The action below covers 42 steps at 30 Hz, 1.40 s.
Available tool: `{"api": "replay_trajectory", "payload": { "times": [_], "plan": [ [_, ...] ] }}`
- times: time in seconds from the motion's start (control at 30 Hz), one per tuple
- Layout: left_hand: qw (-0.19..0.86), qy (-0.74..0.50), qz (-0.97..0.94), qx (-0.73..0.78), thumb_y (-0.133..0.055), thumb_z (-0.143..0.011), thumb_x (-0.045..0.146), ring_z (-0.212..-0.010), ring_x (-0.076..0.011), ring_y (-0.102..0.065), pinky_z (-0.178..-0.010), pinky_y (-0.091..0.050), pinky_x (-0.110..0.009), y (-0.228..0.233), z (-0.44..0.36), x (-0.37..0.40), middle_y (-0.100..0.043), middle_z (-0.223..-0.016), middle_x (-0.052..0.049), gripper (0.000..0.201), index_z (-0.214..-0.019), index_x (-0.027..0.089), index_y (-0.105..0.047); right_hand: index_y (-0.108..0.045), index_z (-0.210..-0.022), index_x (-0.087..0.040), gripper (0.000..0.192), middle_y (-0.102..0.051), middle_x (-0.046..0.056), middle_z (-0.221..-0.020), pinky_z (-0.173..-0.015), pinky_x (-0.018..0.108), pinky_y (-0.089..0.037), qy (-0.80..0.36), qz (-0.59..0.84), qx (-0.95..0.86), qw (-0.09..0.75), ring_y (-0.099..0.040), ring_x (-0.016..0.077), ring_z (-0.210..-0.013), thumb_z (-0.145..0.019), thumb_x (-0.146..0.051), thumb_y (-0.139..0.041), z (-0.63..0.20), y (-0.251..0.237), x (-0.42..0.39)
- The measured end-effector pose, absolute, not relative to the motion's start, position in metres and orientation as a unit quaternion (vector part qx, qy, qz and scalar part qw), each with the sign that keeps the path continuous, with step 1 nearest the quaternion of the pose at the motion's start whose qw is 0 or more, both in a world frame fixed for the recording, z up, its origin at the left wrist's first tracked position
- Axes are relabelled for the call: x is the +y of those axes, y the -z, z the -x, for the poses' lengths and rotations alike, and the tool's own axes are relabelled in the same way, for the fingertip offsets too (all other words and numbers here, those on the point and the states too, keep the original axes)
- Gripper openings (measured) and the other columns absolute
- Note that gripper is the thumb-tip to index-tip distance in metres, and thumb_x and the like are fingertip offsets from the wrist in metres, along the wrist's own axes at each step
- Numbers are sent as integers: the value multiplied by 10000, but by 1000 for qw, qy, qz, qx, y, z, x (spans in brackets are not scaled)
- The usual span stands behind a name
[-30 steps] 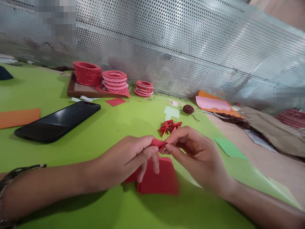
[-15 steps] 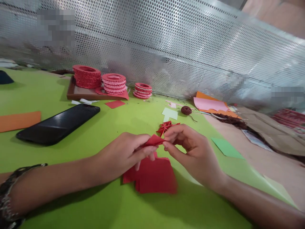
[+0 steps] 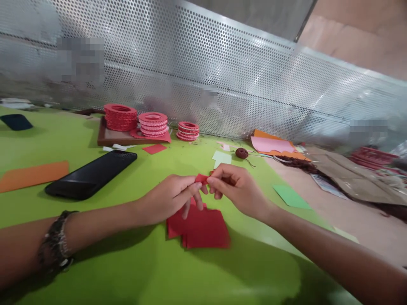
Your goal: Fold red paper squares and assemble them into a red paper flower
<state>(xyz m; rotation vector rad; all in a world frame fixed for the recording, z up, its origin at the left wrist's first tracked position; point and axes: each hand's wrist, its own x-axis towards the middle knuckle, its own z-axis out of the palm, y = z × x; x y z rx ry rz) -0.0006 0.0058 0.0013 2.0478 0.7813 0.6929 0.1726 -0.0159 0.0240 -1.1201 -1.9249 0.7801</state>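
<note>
A small folded piece of red paper [image 3: 201, 178] is held up between my two hands, above the green table. My left hand [image 3: 171, 195] pinches it between thumb and fingers from the left. From the right, the thumb and forefinger of my right hand [image 3: 237, 186] grip its other end. Below them lies a loose stack of red paper squares [image 3: 208, 231]. Only a sliver of the folded red paper piece on the table shows behind my right hand, which covers the rest.
A black phone [image 3: 92, 176] and an orange paper [image 3: 34, 176] lie left. Behind stand stacks of red rings [image 3: 121, 118] on a brown tray [image 3: 101, 137] and pink-red rings [image 3: 188, 131]. Brown yarn [image 3: 241, 153], pink paper [image 3: 271, 145] and green paper [image 3: 291, 197] sit right, near a metal screen [image 3: 190, 55].
Both hands have drawn slightly closer together, and less of the held red paper shows between them. The folded red piece behind is now mostly hidden. My view has tilted up a little.
</note>
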Motion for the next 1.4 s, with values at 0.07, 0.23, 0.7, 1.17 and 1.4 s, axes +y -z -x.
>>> {"api": "replay_trajectory", "payload": {
  "times": [0.07, 0.23, 0.7, 1.17, 1.4],
  "plan": [
    [435, -279, -802, 299, -376, -874, 262, -408, -71, -517, -486, -410, -212, -1, 1, 9, -680, -719, -2, 231, -762, 151, -544, -487, -621, -152, 197, -536, -30, -543, -438, 170, -416, -272, 453, -764, 369, -505, 54, -455, -810, -205, -503, -171, -25, -17],
    [491, -281, -765, 308, -429, -852, 277, -381, -75, -502, -422, -370, -203, -7, -1, 13, -661, -628, -9, 215, -725, 137, -531, -502, -632, -152, 219, -532, -16, -537, -430, 191, -361, -25, 438, -825, 356, -457, 70, -451, -839, -216, -479, -165, -21, -18],
    [572, -378, -689, 236, -274, -862, 162, -767, -142, -631, -783, -453, -306, -6, -11, 18, -662, -774, -48, 255, -795, 145, -519, -643, -841, -189, 148, -594, 81, -931, -760, 364, -428, 57, 320, -861, 391, -508, 201, -869, -833, -210, -497, -166, -19, -4],
    [450, -271, -819, 230, -357, -895, 201, -752, -146, -656, -824, -446, -325, -7, -1, 9, -683, -936, -67, 227, -925, 121, -567, -500, -699, -161, 136, -536, -15, -626, -497, 214, -443, -191, 377, -783, 456, -512, 82, -532, -777, -267, -534, -163, -13, -9],
    [371, -270, -857, 232, -335, -898, 224, -584, -114, -616, -678, -466, -277, -11, 3, 13, -700, -871, -93, 274, -839, 104, -574, -450, -720, -171, 131, -490, -21, -643, -539, 219, -437, -204, 356, -808, 423, -495, 78, -566, -823, -250, -432, -166, -14, -8]
  ]
}}
